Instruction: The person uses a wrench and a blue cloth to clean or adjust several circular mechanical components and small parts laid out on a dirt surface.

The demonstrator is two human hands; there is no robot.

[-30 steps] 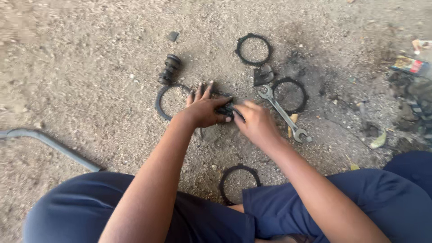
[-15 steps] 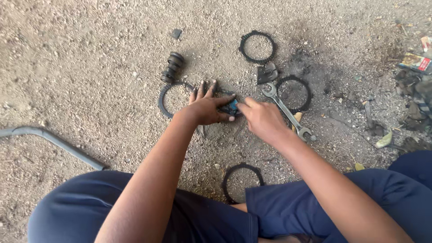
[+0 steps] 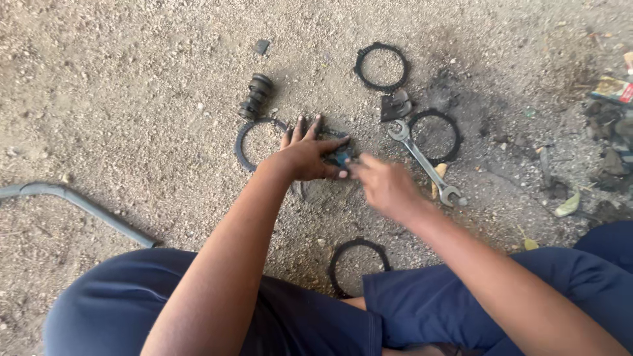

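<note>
My left hand (image 3: 306,155) presses down on a dark ring-shaped part (image 3: 333,137) lying on the gravel, thumb by a small bluish piece (image 3: 341,158). My right hand (image 3: 382,184) is blurred, its fingertips meeting that bluish piece beside the left thumb. What exactly the fingers pinch is hidden. A toothed black ring (image 3: 254,142) lies just left of the left hand, partly under it.
A double-ended spanner (image 3: 425,163) lies right of the hands. More black rings sit at the top (image 3: 381,66), right (image 3: 434,135) and near my knees (image 3: 358,265). A ribbed black cylinder (image 3: 256,96), a grey metal wedge (image 3: 395,105), a bent pipe (image 3: 72,204) and debris (image 3: 610,125) surround them.
My right hand has shifted slightly down and right and is now blurred with motion. My left hand stays pressed on the dark part.
</note>
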